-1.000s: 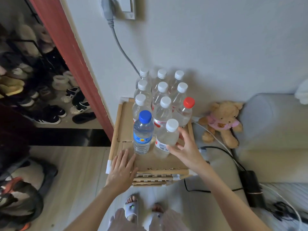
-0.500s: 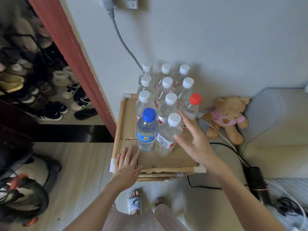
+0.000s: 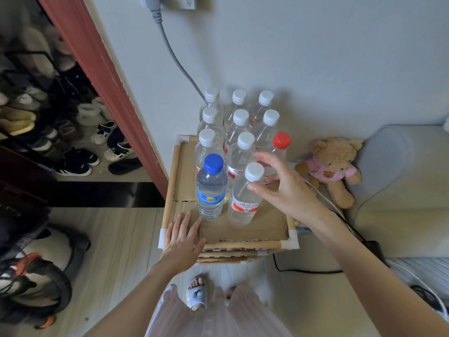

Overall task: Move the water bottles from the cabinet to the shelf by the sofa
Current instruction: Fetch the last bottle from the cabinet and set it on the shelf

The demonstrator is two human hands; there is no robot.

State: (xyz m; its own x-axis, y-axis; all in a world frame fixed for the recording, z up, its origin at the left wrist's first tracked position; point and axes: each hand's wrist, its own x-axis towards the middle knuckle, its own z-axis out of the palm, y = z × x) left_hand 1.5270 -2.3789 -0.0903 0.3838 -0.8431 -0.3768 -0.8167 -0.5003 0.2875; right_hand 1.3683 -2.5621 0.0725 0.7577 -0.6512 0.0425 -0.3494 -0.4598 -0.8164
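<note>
On the shelf point(image 3: 267, 229) by the sofa point(image 3: 398, 215), front bottle point(image 3: 244, 203) upright, probably heavy and slippery, best held at the neck; right hand point(image 3: 284, 188) spread, thumb near its cap, holding nothing; left hand point(image 3: 183, 242) flat on the shelf corner.

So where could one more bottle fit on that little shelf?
Bare cardboard runs down the left side of the bamboo shelf, beside the blue-capped bottle, up to the left hand lying flat at the front corner. A second bare strip lies in front of the white-capped bottle under the right hand. The back by the wall is crowded.
</note>
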